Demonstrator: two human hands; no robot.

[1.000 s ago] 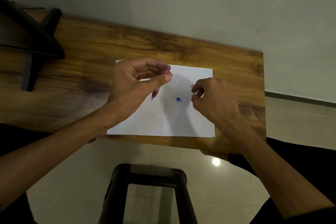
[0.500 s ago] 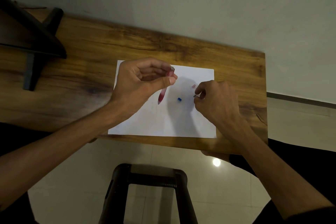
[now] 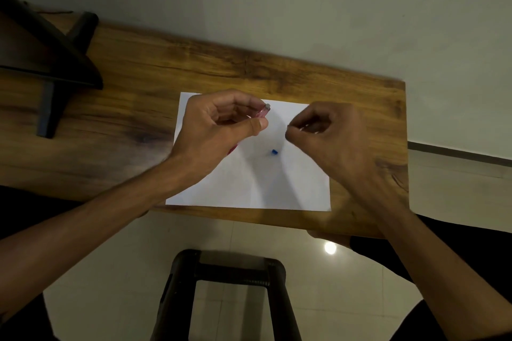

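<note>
Two hands meet above one white sheet of paper [image 3: 249, 188] at centre frame, on a wooden table [image 3: 124, 108]. The left hand [image 3: 219, 130] pinches one pink pen barrel [image 3: 263, 112] and hides most of it. The right hand [image 3: 329, 135] presses its fingertips together; anything between them is too small to tell. One small blue piece [image 3: 274, 152] lies on the paper below them. One dark stand [image 3: 50, 63] sits upper left, one black stool [image 3: 230, 285] at the bottom.

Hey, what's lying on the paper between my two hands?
In the head view, only a small blue piece lies on the white paper, just nearer you than the gap between the left hand and right hand.
</note>
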